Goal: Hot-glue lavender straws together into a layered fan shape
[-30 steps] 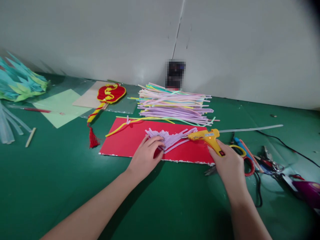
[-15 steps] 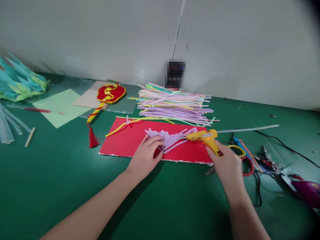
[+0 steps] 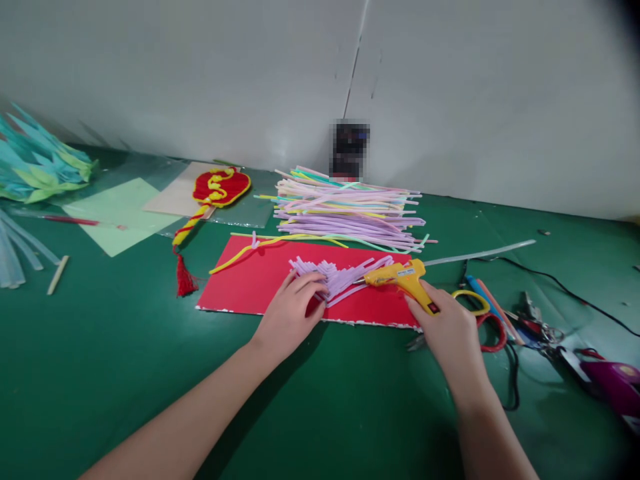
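Observation:
A fan of purple pipe cleaners (image 3: 345, 275) lies on a red sheet (image 3: 250, 277) on the green table. My left hand (image 3: 290, 313) rests on the sheet, its fingertips pressing the left end of the purple fan. My right hand (image 3: 447, 327) grips the handle of a yellow glue gun (image 3: 400, 275). The gun's nozzle points left and touches the fan's right side. A clear glue stick (image 3: 480, 253) juts out of the gun's back. A yellow pipe cleaner (image 3: 260, 245) lies across the sheet's far edge.
A stack of pastel pipe cleaners (image 3: 350, 210) lies behind the sheet. A red and yellow fan-shaped ornament with a tassel (image 3: 213, 193) sits at left, by pale paper sheets (image 3: 120, 210) and teal leaves (image 3: 40, 163). Scissors (image 3: 480, 313), cables and a purple tool (image 3: 613, 380) crowd the right.
My right hand has slid the glue gun leftward, so its nozzle now reaches further onto the purple fan. My left hand has stayed put.

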Motion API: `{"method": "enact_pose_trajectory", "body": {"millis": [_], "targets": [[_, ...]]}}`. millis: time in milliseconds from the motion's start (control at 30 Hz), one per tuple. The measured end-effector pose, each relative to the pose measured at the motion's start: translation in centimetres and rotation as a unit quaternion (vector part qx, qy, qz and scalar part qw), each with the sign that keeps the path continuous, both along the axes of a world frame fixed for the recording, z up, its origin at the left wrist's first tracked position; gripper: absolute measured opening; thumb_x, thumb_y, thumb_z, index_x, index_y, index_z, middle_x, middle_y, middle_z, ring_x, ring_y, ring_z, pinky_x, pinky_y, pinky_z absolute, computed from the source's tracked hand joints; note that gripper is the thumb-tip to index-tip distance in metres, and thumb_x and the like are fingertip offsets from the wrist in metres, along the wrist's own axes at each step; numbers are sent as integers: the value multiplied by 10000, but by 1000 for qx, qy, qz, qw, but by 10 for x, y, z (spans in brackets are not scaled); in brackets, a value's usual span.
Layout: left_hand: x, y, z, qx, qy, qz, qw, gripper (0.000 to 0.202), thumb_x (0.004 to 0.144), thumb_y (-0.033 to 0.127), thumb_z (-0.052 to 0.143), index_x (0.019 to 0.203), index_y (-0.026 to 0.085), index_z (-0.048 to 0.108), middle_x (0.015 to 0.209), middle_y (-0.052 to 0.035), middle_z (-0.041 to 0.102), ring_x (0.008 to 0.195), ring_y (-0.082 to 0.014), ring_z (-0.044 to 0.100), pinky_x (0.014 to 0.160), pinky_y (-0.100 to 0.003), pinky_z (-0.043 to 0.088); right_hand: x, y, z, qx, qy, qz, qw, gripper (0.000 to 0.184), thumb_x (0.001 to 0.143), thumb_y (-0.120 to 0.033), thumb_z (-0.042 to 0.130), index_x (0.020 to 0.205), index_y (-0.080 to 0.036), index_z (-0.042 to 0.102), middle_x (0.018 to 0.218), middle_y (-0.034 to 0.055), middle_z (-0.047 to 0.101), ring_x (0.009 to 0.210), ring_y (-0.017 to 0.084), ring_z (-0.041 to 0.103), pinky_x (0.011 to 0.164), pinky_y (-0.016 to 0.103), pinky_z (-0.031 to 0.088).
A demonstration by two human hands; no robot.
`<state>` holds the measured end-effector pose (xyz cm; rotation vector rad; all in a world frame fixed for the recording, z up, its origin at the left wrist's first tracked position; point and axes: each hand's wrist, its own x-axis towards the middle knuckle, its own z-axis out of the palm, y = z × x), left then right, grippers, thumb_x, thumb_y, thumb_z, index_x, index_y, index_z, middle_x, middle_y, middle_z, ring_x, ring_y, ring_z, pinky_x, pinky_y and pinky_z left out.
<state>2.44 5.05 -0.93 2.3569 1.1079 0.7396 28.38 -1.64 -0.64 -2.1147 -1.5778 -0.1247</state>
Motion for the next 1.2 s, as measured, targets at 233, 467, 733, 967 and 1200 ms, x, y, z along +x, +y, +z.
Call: {"method": "enact_pose_trajectory", "body": {"millis": [233, 467, 733, 967, 1200], "targets": [[0, 0, 0, -4, 0, 2, 1000, 145, 844, 149, 517, 960, 222, 564, 1169, -25, 599, 1119, -186, 547, 1071, -463, 304, -2, 0, 2, 0, 4, 0, 1000, 464, 848, -455, 462, 1121, -119, 630, 948, 98, 680, 771, 208, 619, 672, 297, 458], [0, 0, -1, 0, 1, 1, 1000, 153, 838, 137, 523, 958, 224, 563, 1167, -24, 600, 1117, -185, 548, 1070, -461, 308, 2, -2, 0, -4, 5, -15, 1000, 464, 843, -439, 472, 1139, -115, 620, 942, 103, 678, 758, 217, 611, 670, 308, 455], [0, 1, -1, 1, 2, 0, 1000, 144, 847, 147, 520, 961, 227, 556, 1169, -22, 597, 1117, -183, 546, 1069, -461, 309, 7, -2, -2, -9, 6, -33, 999, 460, 833, -445, 481, 1142, -134, 622, 971, 99, 684, 782, 227, 621, 694, 321, 463], [-1, 0, -2, 6, -3, -2, 1000, 152, 841, 138, 520, 962, 223, 557, 1170, -28, 596, 1114, -188, 548, 1062, -477, 313, 11, -2, -2, 1, 14, -39, 999, 457, 824, -441, 506, 1143, -136, 624, 1023, 113, 685, 847, 243, 633, 739, 341, 477], [0, 1, -1, 14, -3, -1, 1000, 158, 832, 128, 529, 953, 225, 559, 1156, -26, 604, 1094, -191, 562, 1054, -477, 333, 9, -3, -1, -3, 20, -36, 999, 458, 836, -427, 495, 1166, -130, 611, 1054, 118, 676, 873, 248, 629, 748, 341, 475]]}}
